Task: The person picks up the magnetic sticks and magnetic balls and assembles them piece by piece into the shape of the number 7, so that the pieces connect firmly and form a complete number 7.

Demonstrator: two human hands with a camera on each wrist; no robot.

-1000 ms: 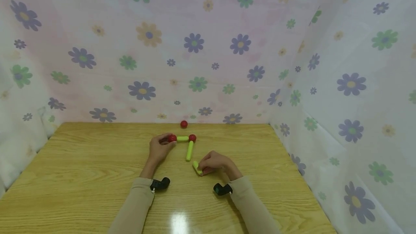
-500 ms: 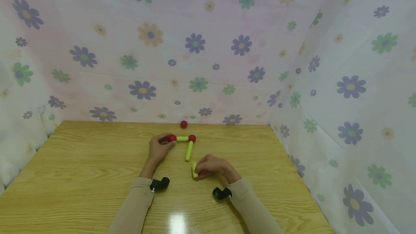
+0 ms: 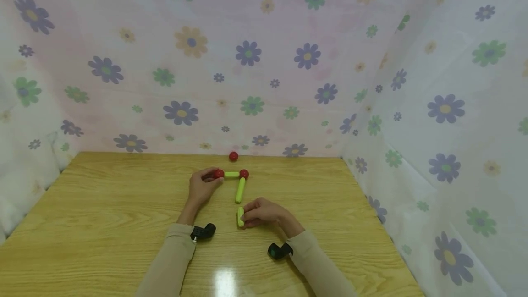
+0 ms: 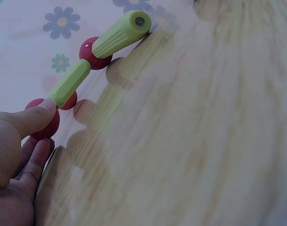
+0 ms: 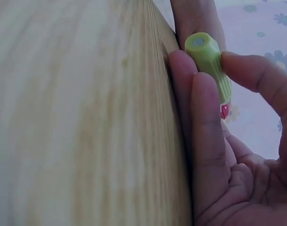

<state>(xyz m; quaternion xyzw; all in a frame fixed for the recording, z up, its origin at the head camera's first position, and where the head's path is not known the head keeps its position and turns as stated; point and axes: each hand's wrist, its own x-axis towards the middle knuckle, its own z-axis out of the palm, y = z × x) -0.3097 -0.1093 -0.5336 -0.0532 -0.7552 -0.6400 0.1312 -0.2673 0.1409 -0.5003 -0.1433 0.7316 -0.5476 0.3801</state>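
Note:
A short yellow-green magnetic building stick [image 3: 231, 174] joins two red balls in an L-shaped piece on the table [image 3: 136, 196]. My left hand [image 3: 201, 189] grips the left-end ball [image 4: 49, 126] between thumb and fingers. From the corner ball [image 3: 244, 174] a longer stick [image 3: 240, 190] runs toward me, its free end showing a grey disc in the left wrist view. Nearer to me, my right hand [image 3: 262, 212] pinches a separate yellow-green stick [image 3: 240, 217] between thumb and fingertips. This stick [image 5: 212, 70] shows a grey disc on one end, and it lies apart from the L.
A loose red ball [image 3: 233, 156] sits at the table's far edge, behind the L. Flowered cloth [image 3: 247, 77] hangs along the back and sides. Each wrist wears a black camera, such as the one at the right wrist [image 3: 279, 251].
My right hand has moved left with its stick, turning it from a slant to almost straight away from me. The left hand and the L stay in place.

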